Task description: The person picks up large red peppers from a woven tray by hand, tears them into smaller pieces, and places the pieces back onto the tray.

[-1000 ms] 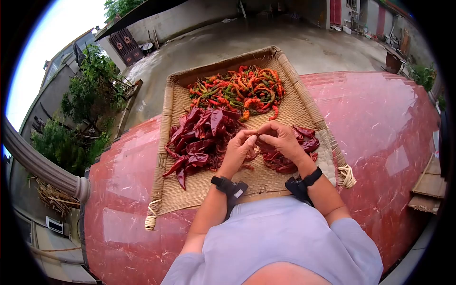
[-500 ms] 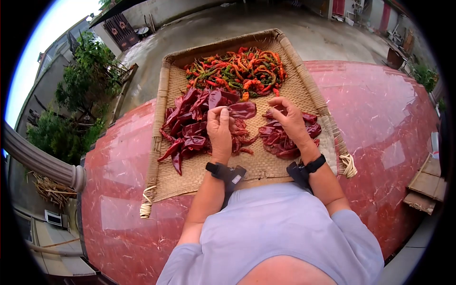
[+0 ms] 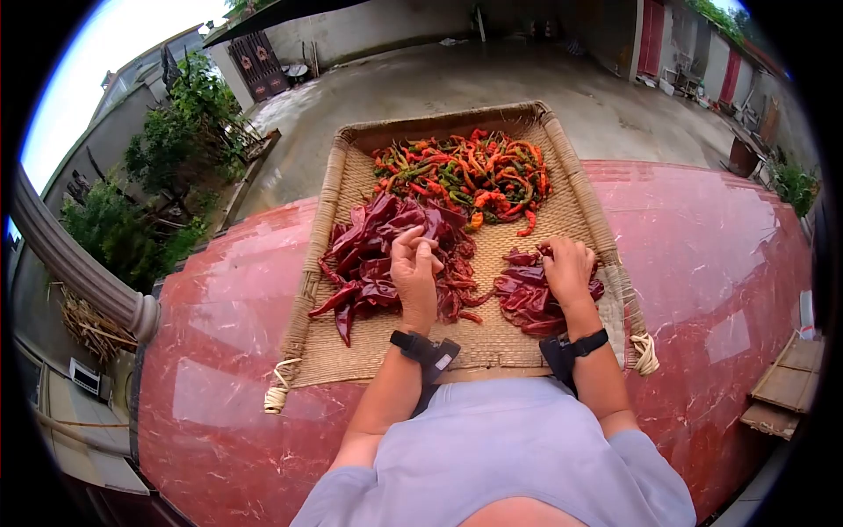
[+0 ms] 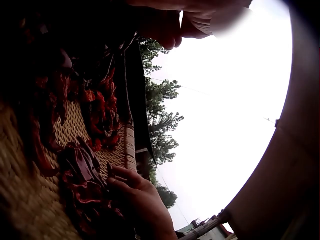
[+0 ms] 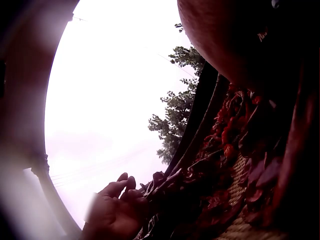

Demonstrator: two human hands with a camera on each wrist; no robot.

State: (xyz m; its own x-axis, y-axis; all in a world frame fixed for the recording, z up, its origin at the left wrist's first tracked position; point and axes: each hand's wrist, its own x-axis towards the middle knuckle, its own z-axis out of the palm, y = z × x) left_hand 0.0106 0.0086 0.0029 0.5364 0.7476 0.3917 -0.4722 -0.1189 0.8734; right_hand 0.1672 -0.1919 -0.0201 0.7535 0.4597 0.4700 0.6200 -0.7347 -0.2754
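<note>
Raised over the left pile of large dark red peppers (image 3: 369,230), my left hand (image 3: 414,272) has loosely bent fingers and no pepper visible in it. The right wrist view shows this left hand (image 5: 117,210) with thumb and fingertips close together. My right hand (image 3: 571,268) reaches onto the smaller dark red pile (image 3: 529,294) at the tray's right, fingers bent downward. In the left wrist view, the right hand's (image 4: 145,202) thumb and forefinger pinch the dark tip of a pepper at the pile (image 4: 82,165); the hand hides part of it.
Thin red, orange and green peppers (image 3: 474,176) lie at the far end of the woven tray (image 3: 323,255). A pale cloth (image 3: 613,299) is under the right pile's edge. The tray rests on a shiny red surface (image 3: 702,263); a stone rail (image 3: 88,263) stands left.
Both hands were together, then parted with a broad dark red pepper in the left. That pepper has left the left hand; the right hand has moved right and down onto the smaller pile.
</note>
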